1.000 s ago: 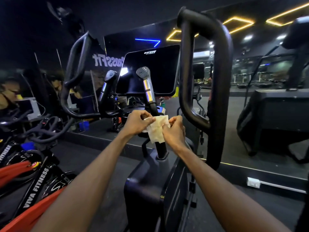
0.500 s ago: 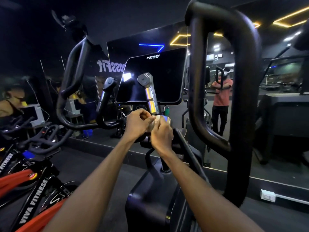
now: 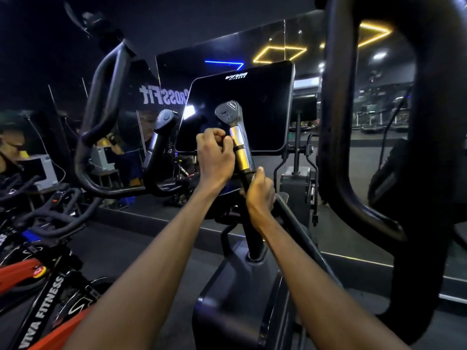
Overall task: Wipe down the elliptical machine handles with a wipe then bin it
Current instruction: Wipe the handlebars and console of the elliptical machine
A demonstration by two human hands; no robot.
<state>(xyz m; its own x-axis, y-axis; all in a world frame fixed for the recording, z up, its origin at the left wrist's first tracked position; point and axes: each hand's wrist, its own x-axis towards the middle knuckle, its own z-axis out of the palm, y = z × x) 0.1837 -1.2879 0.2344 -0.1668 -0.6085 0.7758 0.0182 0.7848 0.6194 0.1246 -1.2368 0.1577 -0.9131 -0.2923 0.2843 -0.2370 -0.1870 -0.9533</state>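
The elliptical's inner right handle (image 3: pixel 236 137) has a grey button head and two silver sensor bands above a black stem. My left hand (image 3: pixel 214 155) is a curled fist pressed against the left side of the upper silver band. My right hand (image 3: pixel 260 190) grips the black stem just below the lower band. The wipe is not visible and may be hidden inside either hand. The matching inner left handle (image 3: pixel 161 132) stands untouched. The big black moving handles rise at the left (image 3: pixel 103 107) and close on the right (image 3: pixel 429 147).
The dark console screen (image 3: pixel 252 97) sits behind the handles, with a mirror wall beyond it. Spin bikes with red frames (image 3: pixel 38 286) crowd the left side. The elliptical's black housing (image 3: pixel 235 299) is below my arms.
The pale wipe held spread between both hands a second ago has gone out of sight. My left hand rose to the silver band, my right dropped onto the stem. The view moved closer.
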